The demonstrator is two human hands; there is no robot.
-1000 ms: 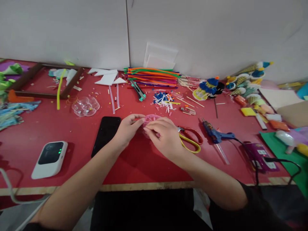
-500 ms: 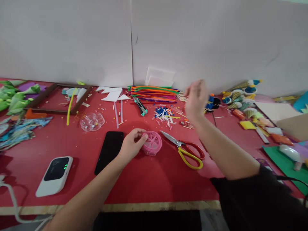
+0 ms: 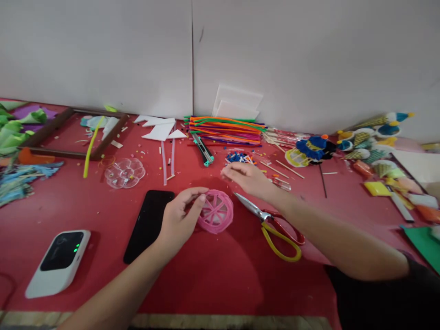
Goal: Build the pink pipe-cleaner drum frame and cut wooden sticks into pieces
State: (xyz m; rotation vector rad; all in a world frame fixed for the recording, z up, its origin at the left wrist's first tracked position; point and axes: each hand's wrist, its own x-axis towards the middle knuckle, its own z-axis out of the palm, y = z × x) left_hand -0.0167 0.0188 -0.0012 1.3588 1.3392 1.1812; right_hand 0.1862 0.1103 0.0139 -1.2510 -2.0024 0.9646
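In the head view my left hand pinches the left rim of a round pink spoked wheel between thumb and fingers, tilting it above the table. My right hand is just beyond the wheel, in front of a heap of small blue, white and orange bits that it partly covers. Its fingers are drawn together; whatever may be between their tips is too small to make out. Scissors with one red and one yellow handle lie below my right forearm, blades pointing toward the wheel.
A black phone and a white device lie at left. Behind are a clear flower-shaped tray, a utility knife and a bundle of pipe cleaners. Ice-cream-cone crafts crowd the right; a brown frame lies back left.
My right hand has come down and left, from above the back of the table to beside the bits. My left hand keeps its hold on the pink wheel, now tilted more toward me.
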